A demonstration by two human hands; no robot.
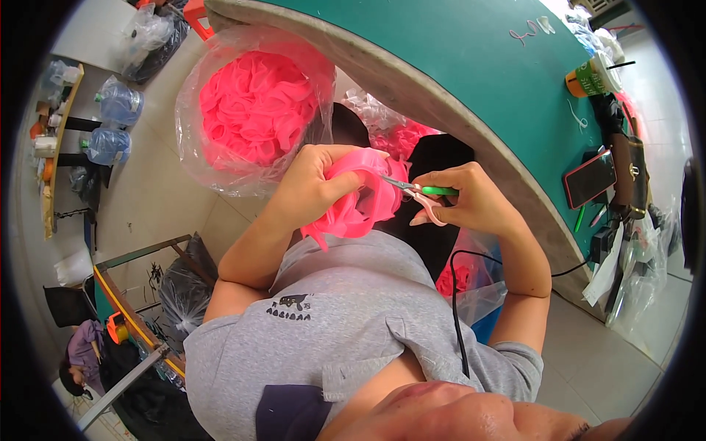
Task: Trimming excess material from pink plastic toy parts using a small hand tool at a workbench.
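My left hand (312,184) is closed on a bunch of bright pink ruffled fabric strip (353,209), held in front of my chest. Loops of the strip hang below the fingers, and one loose end dangles near my shirt. In my right hand (471,192) is a small pair of scissors (423,195) with pale pink and green handles. Its metal blades point left and reach the right edge of the pink strip. Whether the blades are parted there is too small to tell.
A clear plastic bag (257,110) full of pink ruffles stands ahead on the left. The green tabletop (471,59) curves along the far right, carrying a phone (590,179), a drink cup (592,76) and a brown bag (630,176). A black cable (454,309) runs beside my right arm.
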